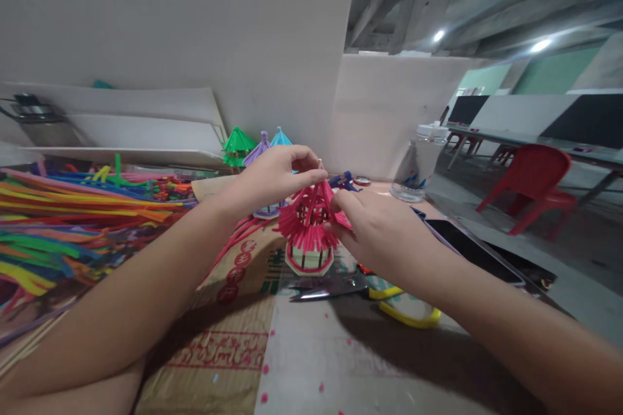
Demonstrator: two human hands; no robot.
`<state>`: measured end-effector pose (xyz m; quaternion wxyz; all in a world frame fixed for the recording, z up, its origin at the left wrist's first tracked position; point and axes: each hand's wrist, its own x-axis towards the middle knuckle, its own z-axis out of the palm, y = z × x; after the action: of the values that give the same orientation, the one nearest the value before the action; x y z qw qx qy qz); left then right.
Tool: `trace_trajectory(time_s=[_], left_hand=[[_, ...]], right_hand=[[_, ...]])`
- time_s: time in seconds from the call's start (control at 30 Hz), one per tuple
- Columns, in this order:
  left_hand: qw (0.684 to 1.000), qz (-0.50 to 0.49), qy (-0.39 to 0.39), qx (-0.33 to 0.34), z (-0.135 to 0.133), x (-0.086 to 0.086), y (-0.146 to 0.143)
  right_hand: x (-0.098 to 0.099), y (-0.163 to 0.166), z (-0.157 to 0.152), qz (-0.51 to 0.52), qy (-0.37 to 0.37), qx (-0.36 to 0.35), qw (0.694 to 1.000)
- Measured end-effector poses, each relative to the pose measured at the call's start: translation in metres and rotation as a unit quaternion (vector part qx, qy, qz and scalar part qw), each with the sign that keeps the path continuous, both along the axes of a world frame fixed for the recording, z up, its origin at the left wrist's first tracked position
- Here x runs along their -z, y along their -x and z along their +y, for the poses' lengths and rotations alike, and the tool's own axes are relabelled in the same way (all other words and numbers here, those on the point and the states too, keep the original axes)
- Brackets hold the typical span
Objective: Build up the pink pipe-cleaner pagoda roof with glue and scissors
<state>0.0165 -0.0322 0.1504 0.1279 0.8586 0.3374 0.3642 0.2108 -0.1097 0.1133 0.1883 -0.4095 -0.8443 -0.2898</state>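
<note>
A small model pavilion [310, 228] stands in front of me, with a pink fringed pipe-cleaner roof over an octagonal white base edged in pink. Fingers of my left hand [270, 176] close around the tip of the roof from the left. My right hand [377, 224] pinches pink pipe cleaner on the roof's right side; its fingertips are partly hidden. Just below the pavilion lie scissors [409, 318] with yellow handles and dark blades. Loose pink pipe cleaners [246, 233] rest to the left of the base.
Piles of coloured pipe cleaners [87, 207] cover the left side. Green [238, 144], purple [260, 148] and blue [281, 137] model roofs stand behind my left hand. A clear bottle [416, 165] and a phone [470, 249] are at right. White boards [170, 45] wall off the back.
</note>
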Motion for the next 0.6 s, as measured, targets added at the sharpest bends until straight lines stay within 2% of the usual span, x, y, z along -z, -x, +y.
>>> trace_trajectory(time_s=[0.13,0.2,0.27,0.37,0.6], left_hand=[[0.996,-0.009,0.064,0.057,0.008,-0.002,0.006],[0.991,-0.071,0.078,0.085,0.017,-0.001,0.011],[0.986,-0.157,0.049,0.042,0.026,-0.001,0.017],[0.986,-0.156,0.040,-0.030,0.033,-0.002,0.023],[0.989,-0.125,0.080,-0.014,0.021,-0.009,0.026]], right_hand=[[0.000,-0.001,0.000,0.005,0.013,0.000,1.000],[-0.001,-0.002,0.001,0.006,0.014,0.000,1.000],[-0.003,-0.003,0.002,0.009,0.002,0.002,1.000],[-0.008,-0.007,0.002,0.014,-0.012,0.022,1.000],[-0.021,-0.017,-0.003,0.047,0.003,0.035,0.998]])
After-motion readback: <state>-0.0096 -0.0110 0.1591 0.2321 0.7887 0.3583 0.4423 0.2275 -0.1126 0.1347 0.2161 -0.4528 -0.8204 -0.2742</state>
